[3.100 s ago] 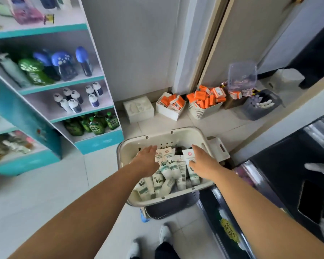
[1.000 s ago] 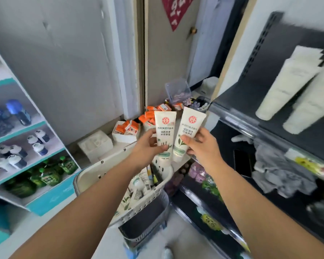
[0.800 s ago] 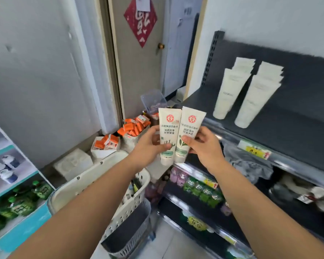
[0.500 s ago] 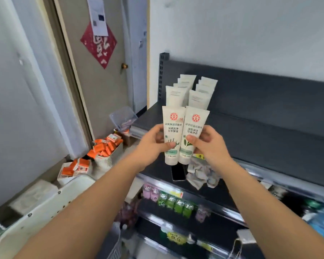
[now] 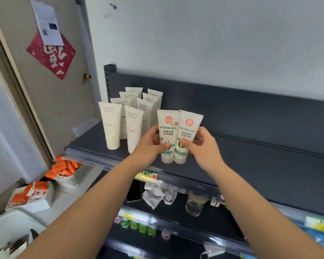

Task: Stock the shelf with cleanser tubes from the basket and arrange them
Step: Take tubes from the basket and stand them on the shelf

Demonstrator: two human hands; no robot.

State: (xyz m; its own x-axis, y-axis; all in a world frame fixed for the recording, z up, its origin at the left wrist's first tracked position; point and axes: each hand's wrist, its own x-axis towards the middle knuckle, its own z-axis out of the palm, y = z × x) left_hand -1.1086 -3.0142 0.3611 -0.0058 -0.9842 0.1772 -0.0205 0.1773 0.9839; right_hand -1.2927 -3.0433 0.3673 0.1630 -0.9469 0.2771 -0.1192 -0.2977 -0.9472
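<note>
My left hand (image 5: 149, 146) grips a white cleanser tube (image 5: 167, 128) with a red logo and green leaf print. My right hand (image 5: 201, 147) grips a second tube (image 5: 187, 128) of the same kind. Both tubes stand cap-down, side by side and touching, at the front of the dark grey shelf (image 5: 260, 165); whether their caps rest on it I cannot tell. Several plain cream tubes (image 5: 120, 120) stand in two rows to the left on the same shelf. The cream basket (image 5: 13, 227) shows at the bottom left corner.
The shelf stretches bare to the right of the tubes. Below it hang a crumpled cloth (image 5: 160, 195) and a phone (image 5: 134, 189), with small bottles (image 5: 137, 225) on a lower shelf. Orange packets fill a white basket (image 5: 69, 171) and a box (image 5: 31, 197) on the floor by the door.
Both hands lifted the two tubes out of the basket, carried them up and right, and brought them down at the shelf's front beside the cream tubes. The view turned toward the shelf.
</note>
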